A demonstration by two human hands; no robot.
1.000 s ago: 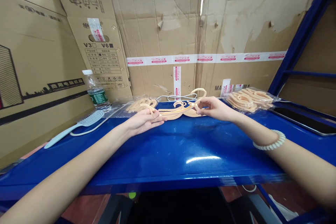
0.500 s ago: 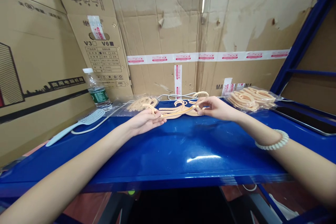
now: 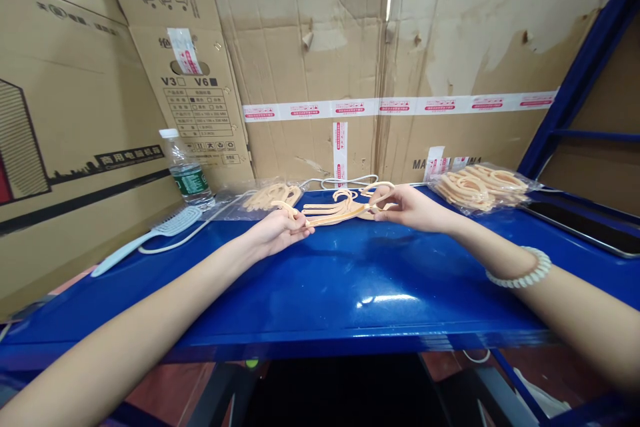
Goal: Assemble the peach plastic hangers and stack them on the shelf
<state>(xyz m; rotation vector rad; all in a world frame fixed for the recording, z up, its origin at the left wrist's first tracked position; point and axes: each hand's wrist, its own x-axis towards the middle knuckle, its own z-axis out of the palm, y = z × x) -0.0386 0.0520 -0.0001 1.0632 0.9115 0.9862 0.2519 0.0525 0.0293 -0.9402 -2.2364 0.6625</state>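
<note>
Between my two hands is a peach plastic hanger [image 3: 333, 218], held low over the blue table with its long strip running left to right. My left hand [image 3: 277, 232] pinches the left end between thumb and fingers. At the right end, the fingers of my right hand [image 3: 406, 207] are closed on the piece, near a curved hook-like part that rises above them. Just behind lie more peach hanger parts [image 3: 344, 195] with curled hooks. Where my fingers press, the details of the ends are hidden.
Clear bags of peach pieces lie back left [image 3: 275, 197] and back right [image 3: 483, 187]. A water bottle [image 3: 190, 177], a pale blue hairbrush [image 3: 175, 221] and a white cable stand left. A dark phone [image 3: 585, 227] lies right. Cardboard [image 3: 310, 67] walls the back.
The curved part by my right hand has tipped lower and shows wider. Both hands stay nearly in place, with their grip kept.
</note>
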